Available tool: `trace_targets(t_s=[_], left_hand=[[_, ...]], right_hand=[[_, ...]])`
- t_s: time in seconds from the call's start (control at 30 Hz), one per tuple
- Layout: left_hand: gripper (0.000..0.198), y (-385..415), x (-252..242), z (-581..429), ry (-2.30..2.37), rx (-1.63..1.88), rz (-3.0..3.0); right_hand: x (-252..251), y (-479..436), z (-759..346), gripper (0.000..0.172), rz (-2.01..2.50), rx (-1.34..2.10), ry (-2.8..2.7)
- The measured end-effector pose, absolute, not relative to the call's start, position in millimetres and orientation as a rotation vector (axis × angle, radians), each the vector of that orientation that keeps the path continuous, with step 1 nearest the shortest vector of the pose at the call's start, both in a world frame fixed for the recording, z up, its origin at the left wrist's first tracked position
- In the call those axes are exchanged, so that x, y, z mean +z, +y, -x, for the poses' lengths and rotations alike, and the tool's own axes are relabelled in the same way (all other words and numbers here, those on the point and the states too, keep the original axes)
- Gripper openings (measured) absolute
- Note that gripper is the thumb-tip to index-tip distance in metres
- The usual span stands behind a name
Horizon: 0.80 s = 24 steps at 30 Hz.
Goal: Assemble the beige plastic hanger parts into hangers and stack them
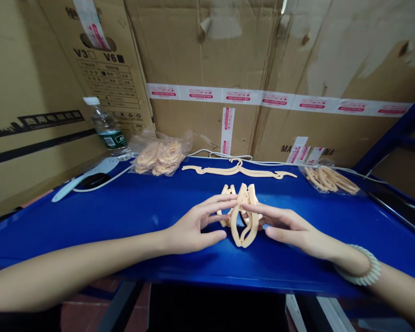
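Folded beige plastic hangers (252, 230) stand close together in the middle of the blue table, their curved arms bent into loops. My left hand (197, 226) is beside them on the left, fingers stretched out against their upper part and thumb apart. From the right, my right hand (293, 228) reaches in with its index finger straight along the front hanger and its thumb clear of it. Some of its other fingertips are hidden behind the plastic. Farther back, an unfolded beige hanger (221, 170) lies flat, with its hook toward the cardboard.
At the back left are a clear bag of beige parts (159, 157), a water bottle (109, 129) and a pale fly swatter (79, 180). Another bag of beige pieces (332, 179) and a dark flat device (401, 210) lie right. A white cable (273, 162) runs along the cardboard wall (193, 55).
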<state>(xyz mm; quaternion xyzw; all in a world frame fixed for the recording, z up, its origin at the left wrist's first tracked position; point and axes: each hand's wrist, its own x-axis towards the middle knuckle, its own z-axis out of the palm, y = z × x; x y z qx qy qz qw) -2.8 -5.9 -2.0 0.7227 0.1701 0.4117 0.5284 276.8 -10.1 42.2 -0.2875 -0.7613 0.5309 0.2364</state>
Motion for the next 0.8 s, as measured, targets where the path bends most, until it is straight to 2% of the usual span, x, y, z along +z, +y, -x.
trace_targets(t_s=[0.37,0.67,0.8], left_hand=[[0.055,-4.3,-1.5,3.0,0.431,0.936,-1.721],[0.049,-0.7,-6.0,2.3,0.382,0.910,-1.727],[0.039,-0.5,-5.0,4.8,0.505,1.079,-1.693]], right_hand=[[39.1,-8.6,-285.7,0.048,0.882,1.412,-2.118],[36.0,-4.4,-280.0,0.049,0.782,1.671,-1.958],[40.5,14.4,-292.7,0.033,0.826,1.621,-1.701]])
